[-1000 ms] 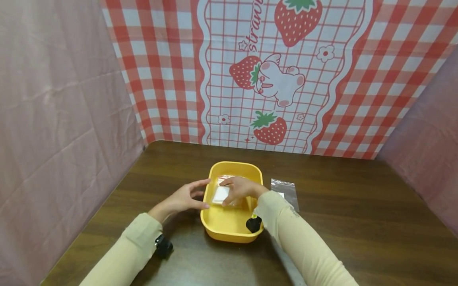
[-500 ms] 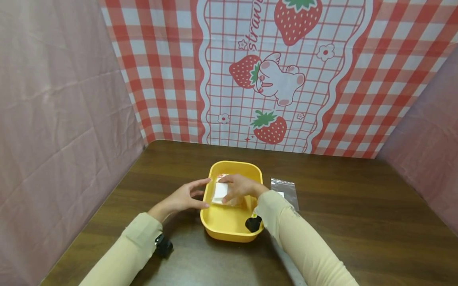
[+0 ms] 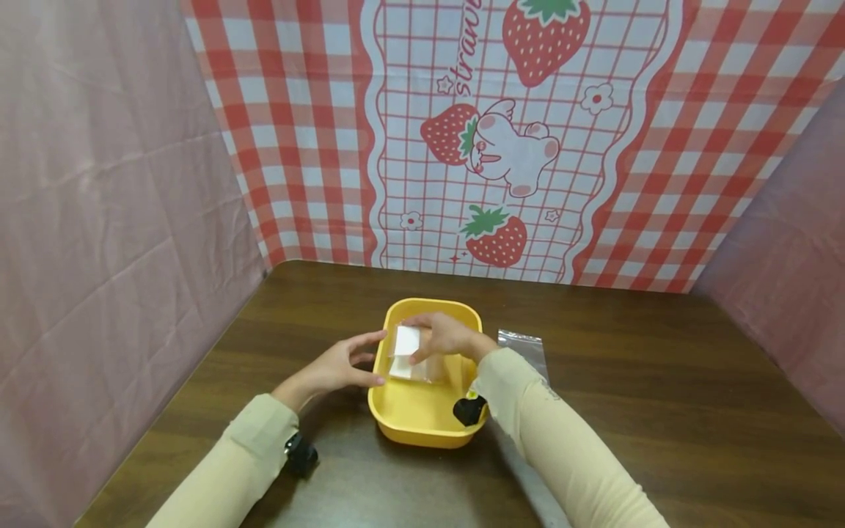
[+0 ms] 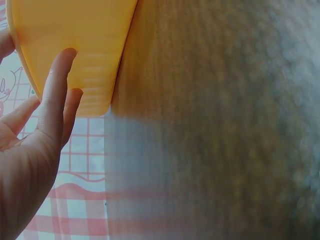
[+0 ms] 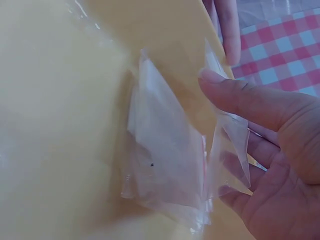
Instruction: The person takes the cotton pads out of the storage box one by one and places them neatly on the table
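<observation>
One clear plas. bag (image 5: 224,136) pinched w/in R hand (image 3: 447,338).

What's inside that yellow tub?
Clear plastic packaging lies in the yellow tub, and the right hand pinches a clear bag there. Something white shows too, but I can't tell what. The hand and plastic hide anything beneath them.

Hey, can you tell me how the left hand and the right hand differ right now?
The left hand is at the outer side of the yellow bin, while the right hand reaches inside it. The left hand's fingers are spread and hold no bag; the right hand holds a clear plastic bag. Both come out of cream sleeves.
</observation>
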Tool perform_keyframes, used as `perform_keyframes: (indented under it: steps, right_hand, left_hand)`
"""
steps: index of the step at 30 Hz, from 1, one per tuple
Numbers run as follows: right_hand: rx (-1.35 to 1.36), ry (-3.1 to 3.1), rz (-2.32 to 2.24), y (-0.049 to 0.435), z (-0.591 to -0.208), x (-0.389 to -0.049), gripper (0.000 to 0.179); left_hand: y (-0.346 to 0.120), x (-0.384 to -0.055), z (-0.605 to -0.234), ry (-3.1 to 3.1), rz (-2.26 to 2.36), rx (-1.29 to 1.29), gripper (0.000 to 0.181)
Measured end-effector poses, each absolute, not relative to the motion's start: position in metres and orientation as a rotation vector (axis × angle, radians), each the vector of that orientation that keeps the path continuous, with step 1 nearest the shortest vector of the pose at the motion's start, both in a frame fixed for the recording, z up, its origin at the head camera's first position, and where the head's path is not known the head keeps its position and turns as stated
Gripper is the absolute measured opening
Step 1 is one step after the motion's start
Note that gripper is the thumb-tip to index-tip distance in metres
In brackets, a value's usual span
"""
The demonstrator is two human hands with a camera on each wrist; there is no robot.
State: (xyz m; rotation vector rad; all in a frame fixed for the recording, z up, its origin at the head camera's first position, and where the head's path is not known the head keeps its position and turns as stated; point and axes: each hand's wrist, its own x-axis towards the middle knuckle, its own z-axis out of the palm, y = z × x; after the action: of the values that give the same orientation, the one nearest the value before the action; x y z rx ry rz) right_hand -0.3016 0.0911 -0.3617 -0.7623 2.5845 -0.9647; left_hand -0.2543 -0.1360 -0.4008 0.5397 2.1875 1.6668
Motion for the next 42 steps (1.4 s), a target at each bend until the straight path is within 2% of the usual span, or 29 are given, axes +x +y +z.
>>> perform_keyframes:
  steps: [23, 42]
  right_hand:
    - [-0.761, 2.662, -0.971, 0.1, -0.336, -0.286, 0.068]
    - [-0.807, 2.713, -1.083, 0.127, -0.34, -0.272, 0.071]
  left_hand:
    - [-0.136, -0.253, -0.401, 2.179, 1.678, 0.539, 0.076]
    - [-0.134, -0.253, -0.399, 2.178, 1.668, 0.508, 0.077]
